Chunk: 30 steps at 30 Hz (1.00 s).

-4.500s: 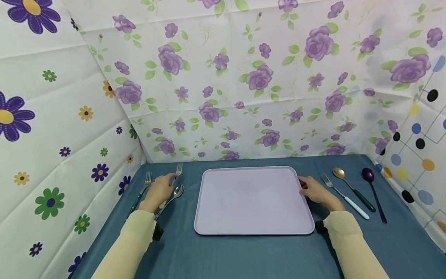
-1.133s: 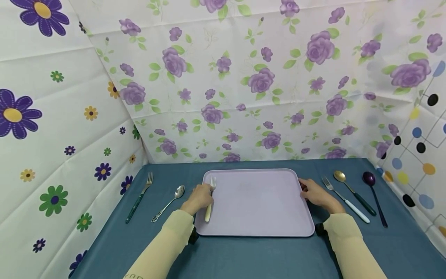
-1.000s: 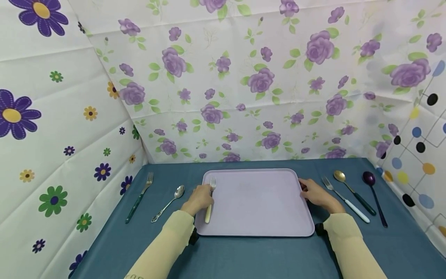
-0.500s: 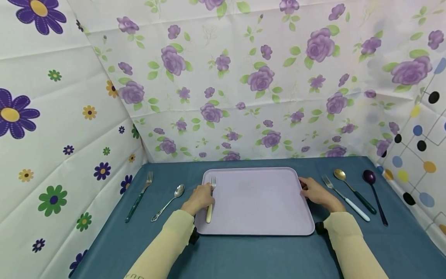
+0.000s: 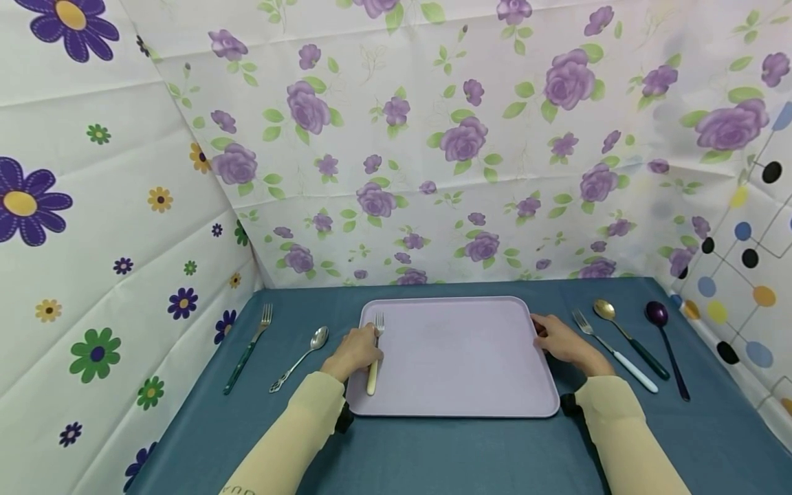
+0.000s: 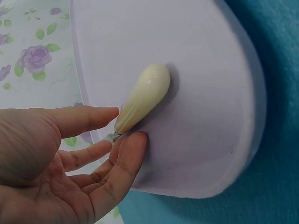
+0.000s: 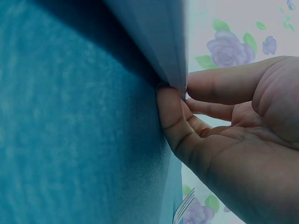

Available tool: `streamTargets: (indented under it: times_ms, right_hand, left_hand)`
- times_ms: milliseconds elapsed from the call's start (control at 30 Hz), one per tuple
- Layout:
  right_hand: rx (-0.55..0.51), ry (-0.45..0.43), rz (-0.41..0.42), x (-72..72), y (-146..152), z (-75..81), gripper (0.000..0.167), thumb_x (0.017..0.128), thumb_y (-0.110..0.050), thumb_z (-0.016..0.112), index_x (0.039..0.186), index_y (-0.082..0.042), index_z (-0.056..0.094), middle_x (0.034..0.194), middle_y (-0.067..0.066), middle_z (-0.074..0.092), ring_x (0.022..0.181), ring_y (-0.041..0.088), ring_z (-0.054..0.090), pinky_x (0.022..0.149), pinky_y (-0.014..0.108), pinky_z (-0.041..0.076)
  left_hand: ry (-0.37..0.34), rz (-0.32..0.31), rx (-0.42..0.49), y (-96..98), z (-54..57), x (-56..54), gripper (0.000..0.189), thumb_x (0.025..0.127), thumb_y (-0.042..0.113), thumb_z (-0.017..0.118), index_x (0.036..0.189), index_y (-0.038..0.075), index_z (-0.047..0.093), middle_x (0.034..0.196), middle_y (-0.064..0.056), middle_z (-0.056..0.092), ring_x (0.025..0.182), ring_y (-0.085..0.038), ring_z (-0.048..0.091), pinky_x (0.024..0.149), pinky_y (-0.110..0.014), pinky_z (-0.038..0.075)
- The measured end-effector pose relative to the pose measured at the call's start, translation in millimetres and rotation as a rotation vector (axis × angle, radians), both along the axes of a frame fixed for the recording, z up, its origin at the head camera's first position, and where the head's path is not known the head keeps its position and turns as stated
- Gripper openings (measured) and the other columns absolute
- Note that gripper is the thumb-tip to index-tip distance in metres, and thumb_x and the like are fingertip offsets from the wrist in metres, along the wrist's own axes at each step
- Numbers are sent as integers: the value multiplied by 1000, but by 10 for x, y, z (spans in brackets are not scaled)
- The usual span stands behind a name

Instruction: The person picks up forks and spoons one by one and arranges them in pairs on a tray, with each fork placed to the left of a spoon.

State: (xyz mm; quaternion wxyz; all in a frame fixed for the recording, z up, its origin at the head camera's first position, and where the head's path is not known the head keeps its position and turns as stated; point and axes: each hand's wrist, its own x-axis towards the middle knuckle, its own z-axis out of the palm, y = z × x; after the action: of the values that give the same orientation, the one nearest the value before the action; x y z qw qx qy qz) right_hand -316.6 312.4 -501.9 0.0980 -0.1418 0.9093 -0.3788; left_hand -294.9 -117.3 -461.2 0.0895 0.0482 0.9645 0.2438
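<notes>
A pale lilac tray lies on the blue-green cloth in the head view. On its left side rests a fork with a cream handle, tines pointing away from me. My left hand is over the tray's left edge and holds this fork by its neck. In the left wrist view the cream handle sticks out past the thumb and curled fingers, and the neck is mostly hidden. My right hand pinches the tray's right rim. The right wrist view has fingertips under the rim, thumb against its side.
Left of the tray lie a green-handled fork and a silver spoon. To the right are a white-handled fork, a gold spoon with a green handle and a dark purple spoon. Floral cloth walls enclose the table.
Since the earliest frame, my left hand has carried the cream-handled fork rightward from the cloth onto the tray's left side. Over the last second both hands have stayed nearly still.
</notes>
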Motion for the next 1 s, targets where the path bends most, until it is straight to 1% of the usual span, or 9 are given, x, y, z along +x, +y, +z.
streamTargets:
  times_ms: [167, 200, 400, 433, 700, 833, 900, 1000]
  right_hand:
    - [0, -5, -6, 11, -4, 19, 64, 95, 8, 56, 150, 23, 29, 125, 37, 49, 107, 41, 56, 87, 52, 55]
    - [1, -4, -5, 14, -7, 23, 63, 95, 8, 56, 150, 24, 29, 125, 38, 49, 106, 42, 56, 87, 53, 55]
    - [-1, 0, -6, 26, -6, 33, 63, 95, 8, 55, 150, 24, 29, 125, 37, 48, 106, 42, 55, 87, 52, 54]
    - [-3, 0, -7, 25, -3, 32, 63, 95, 8, 55, 150, 24, 29, 125, 37, 48, 106, 42, 55, 87, 53, 54]
    - [-12, 7, 6, 23, -5, 46, 62, 94, 9, 56, 149, 24, 31, 121, 35, 54, 102, 39, 58, 84, 50, 56]
    - [-19, 2, 5, 7, 5, 26, 62, 94, 9, 56, 149, 23, 32, 120, 34, 54, 101, 38, 58, 83, 48, 56]
    - [-16, 7, 9, 3, 12, 17, 62, 94, 9, 55, 149, 24, 32, 120, 34, 54, 101, 38, 58, 82, 48, 56]
    - [-23, 20, 12, -3, 15, 7, 61, 93, 8, 55, 148, 23, 33, 118, 33, 55, 99, 37, 58, 81, 45, 57]
  left_hand:
    - [-11, 1, 17, 4, 10, 4, 43, 91, 2, 74, 131, -6, 61, 91, -16, 66, 58, -17, 64, 52, -27, 53]
    - [1, -15, 17, -19, -28, -18, 43, 91, 3, 74, 131, -7, 60, 91, -17, 66, 58, -17, 63, 51, -26, 53]
    - [3, -12, 13, -5, 3, -3, 41, 92, 3, 73, 130, -7, 61, 92, -17, 66, 59, -16, 63, 51, -25, 52]
    - [-11, 5, 15, 18, 47, 25, 41, 93, 3, 73, 131, -6, 61, 93, -16, 66, 59, -17, 64, 52, -26, 53]
    - [-1, -5, 3, 11, 26, 21, 40, 93, 4, 73, 131, -5, 61, 90, -15, 65, 58, -17, 63, 51, -26, 52]
    - [-12, 4, 17, 14, 31, 22, 42, 93, 4, 72, 133, -5, 60, 94, -16, 66, 59, -16, 63, 51, -26, 52]
    - [-17, 4, 23, 11, 44, 27, 43, 94, 5, 71, 135, -5, 60, 96, -17, 67, 61, -18, 65, 52, -27, 54]
    - [-13, 2, 10, -2, 73, 24, 42, 96, 6, 70, 135, -4, 60, 104, -20, 69, 71, -21, 67, 61, -33, 57]
